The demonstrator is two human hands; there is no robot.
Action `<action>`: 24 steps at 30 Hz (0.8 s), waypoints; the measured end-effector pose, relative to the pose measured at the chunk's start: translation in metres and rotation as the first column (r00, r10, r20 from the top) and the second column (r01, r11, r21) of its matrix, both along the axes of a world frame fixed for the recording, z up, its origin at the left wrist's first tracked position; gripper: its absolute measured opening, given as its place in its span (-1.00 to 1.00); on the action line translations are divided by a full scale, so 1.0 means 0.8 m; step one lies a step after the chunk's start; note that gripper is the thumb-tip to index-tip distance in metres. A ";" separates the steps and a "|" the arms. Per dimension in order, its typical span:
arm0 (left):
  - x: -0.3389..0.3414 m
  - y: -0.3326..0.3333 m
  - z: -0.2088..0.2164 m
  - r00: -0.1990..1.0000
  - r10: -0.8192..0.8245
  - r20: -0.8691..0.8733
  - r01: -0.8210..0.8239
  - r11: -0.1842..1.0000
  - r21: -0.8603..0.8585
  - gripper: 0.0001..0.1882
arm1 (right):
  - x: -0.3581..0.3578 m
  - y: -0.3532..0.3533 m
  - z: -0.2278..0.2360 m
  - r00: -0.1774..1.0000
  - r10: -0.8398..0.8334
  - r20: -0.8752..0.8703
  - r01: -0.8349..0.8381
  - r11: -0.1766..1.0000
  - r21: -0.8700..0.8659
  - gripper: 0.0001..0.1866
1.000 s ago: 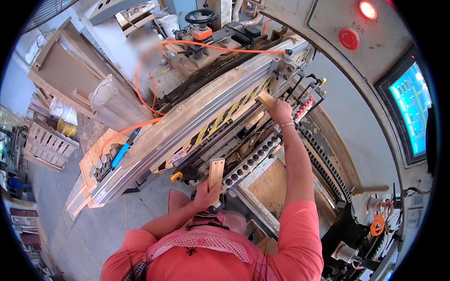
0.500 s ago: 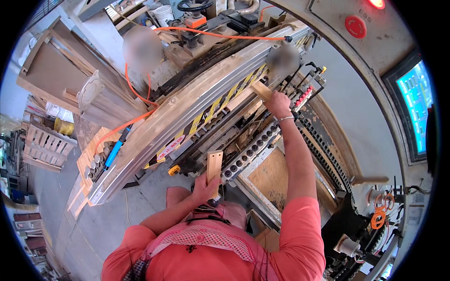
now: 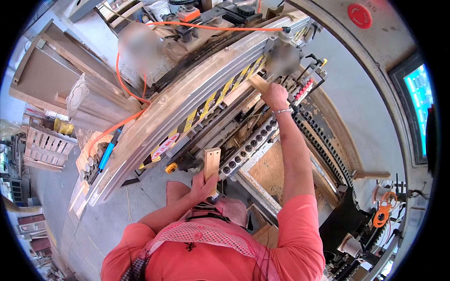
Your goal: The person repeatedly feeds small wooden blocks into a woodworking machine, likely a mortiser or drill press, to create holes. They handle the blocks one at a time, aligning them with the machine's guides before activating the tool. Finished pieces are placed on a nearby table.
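My left hand point(image 3: 203, 186) is closed around a short pale wooden block point(image 3: 212, 161), held upright in front of my body, with small dark holes near its top end. Reaching out far to the right, my right hand point(image 3: 275, 97) grips one end of another wooden piece point(image 3: 258, 84). That piece lies against the far end of a woodworking machine, next to its black-and-yellow striped rail point(image 3: 206, 104). Below the right forearm runs a row of round black rollers point(image 3: 251, 147). What lies under the right hand's fingers is hidden.
A long machine beam point(image 3: 154, 114) crosses from lower left to upper right, with an orange hose point(image 3: 215, 28) over it. A blue air tool point(image 3: 108, 152) lies at its near end. A control panel with a red stop button point(image 3: 359, 16) and screen point(image 3: 418, 107) stands at right.
The view has shifted slightly. Both hands keep their holds, and the wooden pieces stay in nearly the same places.
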State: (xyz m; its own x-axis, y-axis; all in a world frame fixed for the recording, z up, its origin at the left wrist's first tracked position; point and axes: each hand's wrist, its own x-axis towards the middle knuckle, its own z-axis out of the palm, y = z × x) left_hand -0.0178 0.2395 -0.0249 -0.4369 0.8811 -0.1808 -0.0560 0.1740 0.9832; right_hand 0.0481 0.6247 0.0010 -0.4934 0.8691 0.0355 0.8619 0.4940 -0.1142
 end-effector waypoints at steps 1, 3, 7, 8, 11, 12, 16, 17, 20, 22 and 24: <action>0.001 0.000 -0.001 1.000 0.002 0.008 -0.002 1.000 0.012 -0.84 | -0.001 0.000 0.001 1.000 0.004 0.003 -0.003 1.000 -0.001 -0.80; 0.002 -0.001 -0.002 1.000 0.008 0.025 -0.009 0.999 0.037 -0.84 | -0.003 -0.003 0.004 1.000 0.008 -0.004 -0.008 1.000 0.005 -0.81; 0.003 0.002 0.004 1.000 0.013 0.023 -0.013 1.000 0.013 -0.85 | -0.002 -0.002 0.006 1.000 -0.027 -0.015 0.026 0.999 -0.030 -0.81; 0.004 0.001 0.002 0.999 0.026 0.034 -0.026 1.000 0.000 -0.85 | -0.004 -0.002 0.007 0.999 -0.036 -0.009 0.035 0.999 -0.038 -0.81; 0.003 0.001 0.002 1.000 0.019 0.017 -0.019 1.000 -0.015 -0.84 | -0.006 -0.003 0.010 0.998 -0.064 -0.004 0.064 0.996 -0.061 -0.81; 0.003 0.002 0.003 1.000 0.009 0.003 -0.009 1.000 -0.016 -0.84 | -0.006 -0.004 0.011 0.997 -0.075 -0.010 0.075 0.995 -0.067 -0.81; 0.005 0.002 0.001 0.999 0.025 -0.025 -0.025 1.000 -0.013 -0.83 | -0.006 -0.006 0.012 0.995 -0.093 -0.018 0.092 0.993 -0.071 -0.82; 0.005 0.001 -0.001 0.999 0.029 -0.025 -0.029 0.999 -0.014 -0.82 | -0.006 -0.006 0.013 0.996 -0.090 -0.017 0.089 0.994 -0.068 -0.82; 0.006 0.002 -0.002 0.999 0.040 -0.015 -0.040 0.998 -0.039 -0.82 | -0.006 -0.007 0.013 0.996 -0.089 -0.017 0.088 0.994 -0.058 -0.82; 0.007 0.002 -0.001 0.999 0.050 -0.007 -0.050 0.998 -0.050 -0.82 | -0.007 -0.005 0.010 0.995 -0.100 -0.024 0.099 0.994 -0.048 -0.83; 0.009 0.003 -0.001 0.998 0.062 -0.002 -0.062 0.997 -0.048 -0.82 | -0.006 -0.005 0.008 0.997 -0.077 -0.022 0.077 0.997 -0.029 -0.83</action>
State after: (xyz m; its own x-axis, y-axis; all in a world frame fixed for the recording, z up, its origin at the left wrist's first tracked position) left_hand -0.0109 0.2420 -0.0257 -0.4909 0.8424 -0.2221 -0.0680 0.2171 0.9738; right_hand 0.0436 0.6206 0.0078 -0.4245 0.9052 0.0215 0.8942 0.4228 -0.1470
